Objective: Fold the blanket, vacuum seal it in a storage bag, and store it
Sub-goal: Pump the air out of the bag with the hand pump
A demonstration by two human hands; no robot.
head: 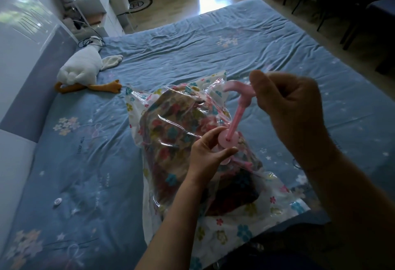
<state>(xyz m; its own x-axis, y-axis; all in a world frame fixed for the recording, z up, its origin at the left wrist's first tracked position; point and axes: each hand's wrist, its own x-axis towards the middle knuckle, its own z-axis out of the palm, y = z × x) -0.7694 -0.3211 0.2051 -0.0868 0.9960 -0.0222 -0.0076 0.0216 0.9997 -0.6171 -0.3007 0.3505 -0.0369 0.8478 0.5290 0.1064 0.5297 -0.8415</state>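
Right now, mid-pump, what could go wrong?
The pink hand pump has its rod drawn out and tilted; the right hand gripping its handle could lever it off the storage bag, since the left hand only pinches the barrel top. A small white round piece, maybe the valve cap, lies apart on the bedsheet and could be forgotten.

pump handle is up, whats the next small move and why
Probably push the pink T-shaped pump handle down with the right hand: its pink rod is drawn out, the left hand pinches the round pink pump top, and the flower-printed clear storage bag looks puffy.
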